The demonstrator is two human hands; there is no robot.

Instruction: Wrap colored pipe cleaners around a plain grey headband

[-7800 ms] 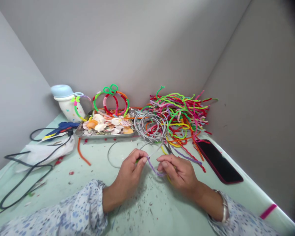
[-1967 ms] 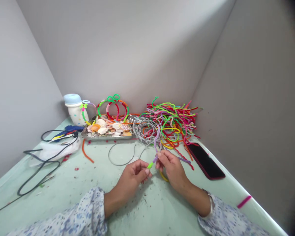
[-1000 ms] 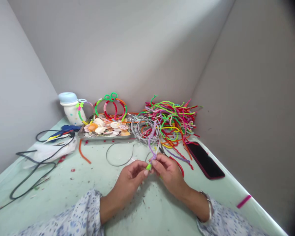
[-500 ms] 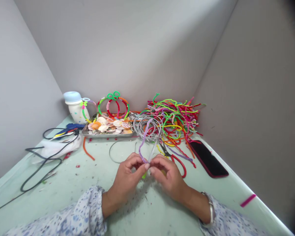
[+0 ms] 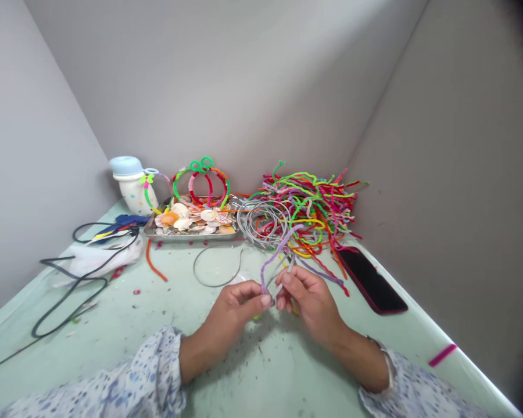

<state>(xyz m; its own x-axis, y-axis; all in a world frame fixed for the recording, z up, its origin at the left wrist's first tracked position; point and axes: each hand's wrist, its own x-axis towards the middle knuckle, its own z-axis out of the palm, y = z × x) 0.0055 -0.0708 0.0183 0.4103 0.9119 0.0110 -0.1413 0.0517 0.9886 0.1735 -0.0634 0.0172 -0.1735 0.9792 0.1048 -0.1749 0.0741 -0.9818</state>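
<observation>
My left hand (image 5: 237, 305) and my right hand (image 5: 307, 302) meet over the pale green table (image 5: 126, 325), fingers pinched together. Between them they hold a thin grey wire band (image 5: 284, 277) with a purple pipe cleaner (image 5: 275, 255) rising from the pinch and arching to the right. A bit of green pipe cleaner shows under my left fingers. Both hands are closed on this piece.
A heap of coloured pipe cleaners (image 5: 314, 203) and a coil of grey wire bands (image 5: 261, 223) lie at the back. A metal tray of shells (image 5: 192, 223), finished wrapped hoops (image 5: 203, 183), a white jar (image 5: 128, 186), a glue gun (image 5: 115, 223) with black cable (image 5: 65, 290), and a dark phone (image 5: 372, 278) surround the work spot.
The purple pipe cleaner's free end swung from upright-left to leaning right as my fingers turned it round the wire. My hands stayed at the same spot.
</observation>
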